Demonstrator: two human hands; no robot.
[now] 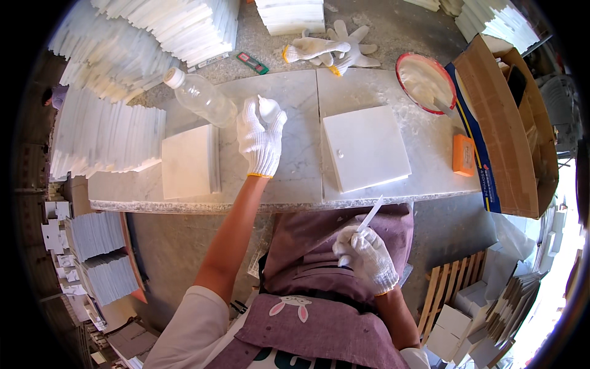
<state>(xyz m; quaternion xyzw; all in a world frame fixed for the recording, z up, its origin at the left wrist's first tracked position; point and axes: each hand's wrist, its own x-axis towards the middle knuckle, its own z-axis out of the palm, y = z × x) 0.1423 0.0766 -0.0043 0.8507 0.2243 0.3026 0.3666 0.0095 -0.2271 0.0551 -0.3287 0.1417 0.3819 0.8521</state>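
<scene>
The left hand [260, 136], in a white knitted work glove, is stretched forward over the grey-veined marble slab bench [295, 178]. Its fingers are closed around a small white rounded object [268, 108], probably a cap or a small piece of stone; I cannot tell exactly which. Just to the left of this hand lies a clear plastic bottle with a white cap [201, 96], on its side on the bench. A square white marble tile [189, 161] lies a little lower on the left, and a second square white marble tile [365, 147] lies on the right half of the bench.

The right hand [365, 257], also in a white glove, is held low near the purple apron [332, 289], well apart from the left one. It grips a thin flat white stick [369, 218] that points up toward the bench edge.

Behind the bench lie a pair of spare white gloves [332, 49] and a round red-rimmed bowl with white paste [425, 81].
</scene>
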